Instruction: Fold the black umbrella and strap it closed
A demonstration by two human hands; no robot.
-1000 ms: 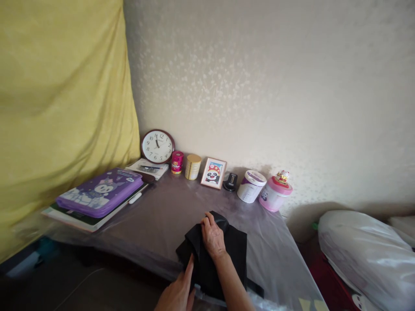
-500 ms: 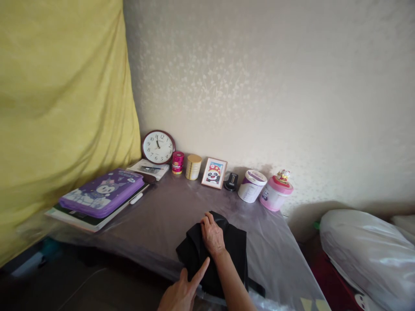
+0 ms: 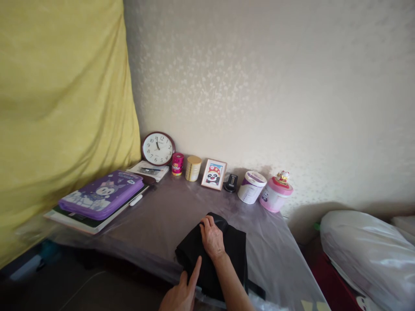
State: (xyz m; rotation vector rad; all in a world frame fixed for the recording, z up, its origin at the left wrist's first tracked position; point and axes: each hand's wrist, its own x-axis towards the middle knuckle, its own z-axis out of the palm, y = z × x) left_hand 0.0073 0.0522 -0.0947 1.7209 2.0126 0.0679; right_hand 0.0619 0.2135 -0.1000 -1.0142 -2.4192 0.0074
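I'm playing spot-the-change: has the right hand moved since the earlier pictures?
No, not noticeably: against the panda picture, the right hand stays put on the black fabric.

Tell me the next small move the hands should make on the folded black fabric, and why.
I'd probably smooth the near left part of the folded black fabric with the left hand: its index finger stretches over that part, while the right hand lies across the fabric farther out and may steady it.
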